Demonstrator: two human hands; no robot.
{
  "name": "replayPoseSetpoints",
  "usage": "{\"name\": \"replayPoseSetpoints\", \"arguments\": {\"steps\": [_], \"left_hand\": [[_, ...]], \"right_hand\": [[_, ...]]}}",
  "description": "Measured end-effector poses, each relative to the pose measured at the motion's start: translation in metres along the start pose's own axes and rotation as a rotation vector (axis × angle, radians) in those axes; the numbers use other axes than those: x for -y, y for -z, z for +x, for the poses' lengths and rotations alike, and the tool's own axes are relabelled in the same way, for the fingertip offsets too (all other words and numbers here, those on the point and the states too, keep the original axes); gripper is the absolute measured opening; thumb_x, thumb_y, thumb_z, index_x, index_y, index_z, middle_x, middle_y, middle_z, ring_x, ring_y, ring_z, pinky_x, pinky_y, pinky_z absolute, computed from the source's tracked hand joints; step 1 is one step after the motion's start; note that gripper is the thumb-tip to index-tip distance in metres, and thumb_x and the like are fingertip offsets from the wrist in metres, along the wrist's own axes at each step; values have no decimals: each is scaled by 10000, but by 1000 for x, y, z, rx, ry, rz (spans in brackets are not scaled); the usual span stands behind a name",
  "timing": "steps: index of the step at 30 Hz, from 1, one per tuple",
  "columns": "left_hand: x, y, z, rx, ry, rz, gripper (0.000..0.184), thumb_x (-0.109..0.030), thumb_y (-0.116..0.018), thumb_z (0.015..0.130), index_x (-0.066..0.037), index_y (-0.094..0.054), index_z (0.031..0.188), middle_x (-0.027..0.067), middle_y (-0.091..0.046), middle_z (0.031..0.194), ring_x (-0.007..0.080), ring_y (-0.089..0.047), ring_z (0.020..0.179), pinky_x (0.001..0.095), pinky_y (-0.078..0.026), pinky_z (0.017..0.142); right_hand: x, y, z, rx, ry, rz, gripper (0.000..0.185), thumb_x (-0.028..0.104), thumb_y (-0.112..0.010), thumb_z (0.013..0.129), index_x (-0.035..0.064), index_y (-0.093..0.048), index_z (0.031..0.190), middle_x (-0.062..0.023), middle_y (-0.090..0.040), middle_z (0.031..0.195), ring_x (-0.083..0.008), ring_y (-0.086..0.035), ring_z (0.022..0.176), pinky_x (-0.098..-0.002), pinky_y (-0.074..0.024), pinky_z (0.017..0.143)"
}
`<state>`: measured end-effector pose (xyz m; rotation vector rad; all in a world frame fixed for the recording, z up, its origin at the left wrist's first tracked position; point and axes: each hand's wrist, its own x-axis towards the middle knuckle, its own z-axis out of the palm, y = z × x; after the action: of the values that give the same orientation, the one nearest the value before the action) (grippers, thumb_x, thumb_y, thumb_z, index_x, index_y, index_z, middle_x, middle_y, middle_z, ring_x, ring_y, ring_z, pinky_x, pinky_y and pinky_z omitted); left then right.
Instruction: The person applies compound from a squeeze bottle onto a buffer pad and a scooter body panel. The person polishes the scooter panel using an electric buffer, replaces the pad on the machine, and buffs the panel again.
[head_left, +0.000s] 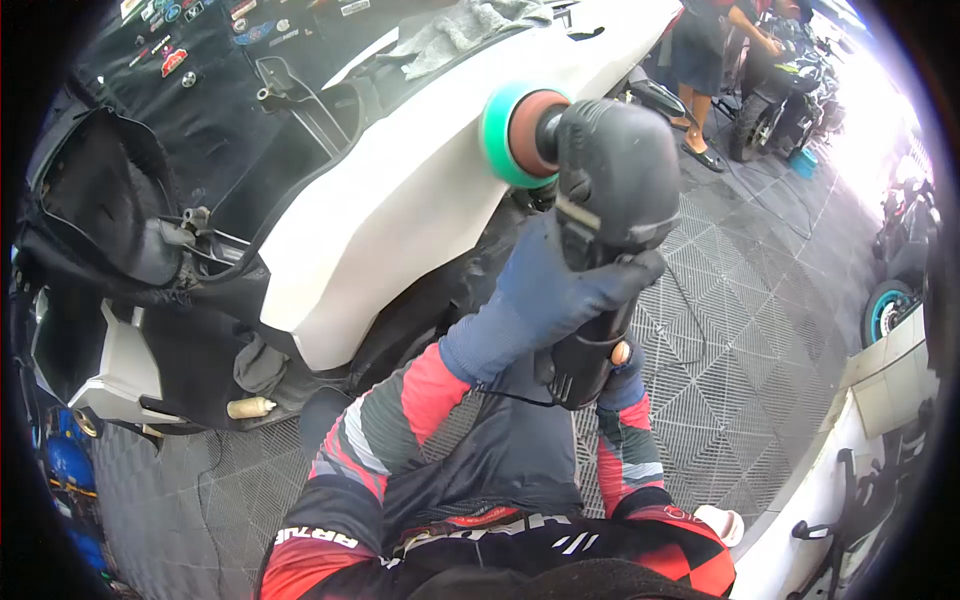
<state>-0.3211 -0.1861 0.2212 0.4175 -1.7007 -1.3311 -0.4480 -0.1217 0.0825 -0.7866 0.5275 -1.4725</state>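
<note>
White panel (380,220), big and bright, stretching away on my left — and just right of it the polisher (622,165), tilted in front of me. My left hand (555,275) is wrapped firmly round its handle; my right hand (622,385), partly hidden, curls about the lower end. Green pad (494,138) at the panel — touching or not, I can't tell. Small bottle (250,408), lower left.

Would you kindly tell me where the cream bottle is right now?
In the head view, the cream bottle lies at the lower left, just below a crumpled grey cloth and near the lower tip of the white panel.
</note>
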Motion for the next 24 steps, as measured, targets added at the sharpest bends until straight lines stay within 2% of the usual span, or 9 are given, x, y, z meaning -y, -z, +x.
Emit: {"name": "replayPoseSetpoints", "arguments": {"steps": [2, 4, 6, 10, 12, 14, 21, 23, 24], "left_hand": [[-6, -8, 9, 3, -21, 109, 380, -230, -789, 872, -23, -671, 1168, 30, -708, 993, 105, -642, 872, 297, -530, 790], [-3, -14, 19, 12, 15, 82, 381, -249, -788, 877, -31, -672, 1168, 29, -707, 992, 104, -641, 873, 299, -531, 792], [-2, -17, 22, 15, 99, 76, 409, -298, -789, 882, -46, -666, 1179, 36, -702, 1008, 104, -639, 887, 304, -532, 804], [5, -18, 22, 13, 17, -14, 451, -318, -802, 872, -41, -658, 1198, 44, -702, 1026, 112, -642, 894, 305, -534, 815], [4, -20, 24, -16, 10, -59, 483, -396, -829, 817, -39, -692, 1112, 70, -742, 999, 156, -700, 904, 341, -549, 856], [2, -19, 28, -14, 18, -25, 477, -386, -825, 823, -40, -687, 1120, 66, -739, 1001, 154, -699, 913, 340, -549, 857], [5, -19, 25, 8, 19, 5, 460, -335, -807, 865, -49, -666, 1196, 45, -709, 1053, 114, -647, 917, 312, -530, 830], [9, -21, 24, -24, 30, -24, 457, -335, -809, 860, -47, -671, 1187, 42, -712, 1044, 112, -647, 908, 310, -529, 821], [10, -21, 27, -37, 36, 27, 474, -374, -814, 834, -48, -684, 1152, 65, -726, 1036, 154, -677, 929, 338, -536, 851]], "right_hand": [[7, 16, 1, 5, -16, 3, 1086, 588, -874, 635, -30, -458, 1425, -209, -642, 1232, -324, -688, 1051, -423, -604, 868], [14, 15, -3, -19, 1, 40, 1041, 624, -827, 688, -66, -479, 1385, -227, -667, 1156, -332, -714, 956, -415, -624, 808], [15, 18, -6, -16, -13, 69, 1040, 622, -826, 688, -66, -478, 1387, -228, -668, 1152, -334, -714, 958, -420, -624, 809], [29, 16, -10, -24, -20, 22, 1059, 614, -827, 681, -68, -464, 1405, -231, -664, 1174, -331, -717, 957, -418, -628, 801], [34, 11, -11, -64, -11, -28, 1063, 611, -828, 679, -69, -460, 1410, -231, -663, 1180, -327, -719, 956, -412, -629, 799], [40, 0, -6, -120, 84, -102, 1071, 605, -833, 675, -75, -456, 1412, -229, -664, 1186, -316, -722, 950, -403, -631, 799], [22, 29, -2, -77, 0, -31, 1015, 596, -814, 714, -70, -467, 1398, -244, -663, 1171, -331, -721, 955, -405, -631, 818], [20, 29, -1, 201, -65, 141, 970, 588, -787, 747, -73, -474, 1384, -261, -661, 1141, -361, -714, 933, -433, -631, 782], [18, 29, 0, 200, -71, 142, 970, 588, -787, 747, -73, -474, 1384, -261, -661, 1141, -361, -714, 933, -433, -631, 782]]}}
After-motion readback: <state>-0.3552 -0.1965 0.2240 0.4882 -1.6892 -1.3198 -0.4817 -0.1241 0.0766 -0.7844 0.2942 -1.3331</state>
